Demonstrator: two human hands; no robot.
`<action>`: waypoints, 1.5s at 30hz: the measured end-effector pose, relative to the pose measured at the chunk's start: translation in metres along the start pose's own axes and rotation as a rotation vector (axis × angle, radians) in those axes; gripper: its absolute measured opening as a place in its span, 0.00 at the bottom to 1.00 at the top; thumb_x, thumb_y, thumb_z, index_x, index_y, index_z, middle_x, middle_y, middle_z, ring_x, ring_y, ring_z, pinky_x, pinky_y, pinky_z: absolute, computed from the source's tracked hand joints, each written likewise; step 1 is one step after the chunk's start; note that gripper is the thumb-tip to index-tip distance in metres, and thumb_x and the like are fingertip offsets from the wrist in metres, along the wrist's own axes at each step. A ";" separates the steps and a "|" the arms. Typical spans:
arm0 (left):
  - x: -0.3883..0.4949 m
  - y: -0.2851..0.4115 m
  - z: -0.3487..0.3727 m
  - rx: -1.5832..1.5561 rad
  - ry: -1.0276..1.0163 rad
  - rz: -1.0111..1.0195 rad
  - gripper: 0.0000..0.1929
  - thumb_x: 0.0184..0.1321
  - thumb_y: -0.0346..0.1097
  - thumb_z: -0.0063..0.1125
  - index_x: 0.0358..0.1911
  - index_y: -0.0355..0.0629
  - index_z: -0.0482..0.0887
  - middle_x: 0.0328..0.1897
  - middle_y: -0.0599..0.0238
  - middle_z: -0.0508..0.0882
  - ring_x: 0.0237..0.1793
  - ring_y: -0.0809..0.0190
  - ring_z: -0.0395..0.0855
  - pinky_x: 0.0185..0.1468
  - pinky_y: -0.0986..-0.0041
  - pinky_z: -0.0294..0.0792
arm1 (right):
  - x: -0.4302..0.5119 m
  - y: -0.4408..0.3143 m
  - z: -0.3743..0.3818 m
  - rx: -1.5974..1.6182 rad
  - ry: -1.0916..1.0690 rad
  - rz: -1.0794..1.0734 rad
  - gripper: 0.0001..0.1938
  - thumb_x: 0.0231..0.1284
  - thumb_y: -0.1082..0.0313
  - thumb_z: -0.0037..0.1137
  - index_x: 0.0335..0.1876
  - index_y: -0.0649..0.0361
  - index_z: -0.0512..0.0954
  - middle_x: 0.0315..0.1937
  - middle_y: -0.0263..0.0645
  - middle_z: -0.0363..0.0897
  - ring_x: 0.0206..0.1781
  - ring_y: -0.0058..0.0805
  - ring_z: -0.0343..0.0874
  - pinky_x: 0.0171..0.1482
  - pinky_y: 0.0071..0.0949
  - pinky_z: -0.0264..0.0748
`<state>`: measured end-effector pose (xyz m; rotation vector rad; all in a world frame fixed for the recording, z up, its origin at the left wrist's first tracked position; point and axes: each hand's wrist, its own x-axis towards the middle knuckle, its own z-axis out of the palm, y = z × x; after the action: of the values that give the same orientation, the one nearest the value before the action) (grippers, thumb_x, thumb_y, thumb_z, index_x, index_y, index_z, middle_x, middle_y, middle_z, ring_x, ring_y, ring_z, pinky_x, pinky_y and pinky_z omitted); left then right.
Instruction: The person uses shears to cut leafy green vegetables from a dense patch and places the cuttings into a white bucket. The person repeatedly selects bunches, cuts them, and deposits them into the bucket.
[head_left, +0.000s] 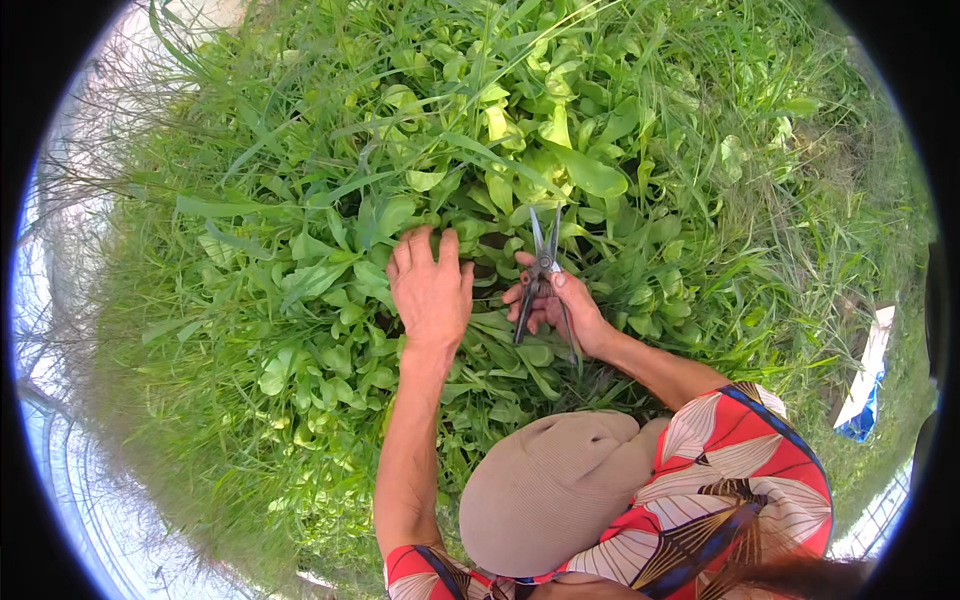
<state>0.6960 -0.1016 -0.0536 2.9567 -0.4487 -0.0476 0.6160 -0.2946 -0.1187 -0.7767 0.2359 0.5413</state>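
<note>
My left hand (431, 292) lies back-up among low, broad-leaved green plants (337, 367). Its fingers reach forward with slight gaps between them, and the fingertips touch the leaves; its palm is hidden. To its right, my right hand (577, 304) holds a pair of garden snips (544, 262) with a visible pivot and spring. The snips' blades are parted and point away from me, towards paler yellow-green leaves (555, 161). Thumb and fingers of my right hand lie around the dark handles. Between the hands, a small patch of dark soil (491, 244) shows through the foliage.
Tall grass blades (360, 187) lean over the plants. Dry, thin stems (82, 172) stand at the left, before pale sheeting (67, 480). A white and blue scrap (866, 382) lies in the grass at the right. My beige-clothed knee (555, 487) is close below the hands.
</note>
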 end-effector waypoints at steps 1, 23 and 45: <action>-0.008 -0.010 0.001 -0.007 0.033 -0.014 0.20 0.54 0.37 0.71 0.52 0.42 0.84 0.59 0.54 0.78 0.59 0.45 0.74 0.62 0.52 0.67 | 0.000 -0.005 0.004 -0.036 -0.065 0.015 0.38 0.76 0.36 0.37 0.78 0.60 0.57 0.51 0.47 0.81 0.47 0.32 0.85 0.39 0.25 0.77; -0.033 -0.071 0.002 -0.287 0.205 -0.328 0.09 0.63 0.29 0.63 0.44 0.32 0.87 0.42 0.43 0.88 0.44 0.40 0.85 0.50 0.59 0.75 | 0.075 -0.025 0.062 -0.257 -0.304 0.681 0.30 0.79 0.43 0.36 0.59 0.70 0.72 0.28 0.42 0.84 0.25 0.26 0.86 0.19 0.19 0.71; -0.046 -0.070 -0.022 -0.191 -0.014 -0.230 0.13 0.66 0.25 0.53 0.52 0.33 0.83 0.41 0.46 0.82 0.41 0.39 0.81 0.48 0.57 0.74 | 0.077 -0.020 0.065 -0.509 -0.317 0.714 0.27 0.79 0.44 0.36 0.55 0.66 0.73 0.26 0.37 0.81 0.22 0.23 0.82 0.19 0.18 0.68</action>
<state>0.6740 -0.0191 -0.0417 2.8050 -0.0968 -0.1291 0.6921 -0.2311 -0.0916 -1.0811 0.0709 1.4248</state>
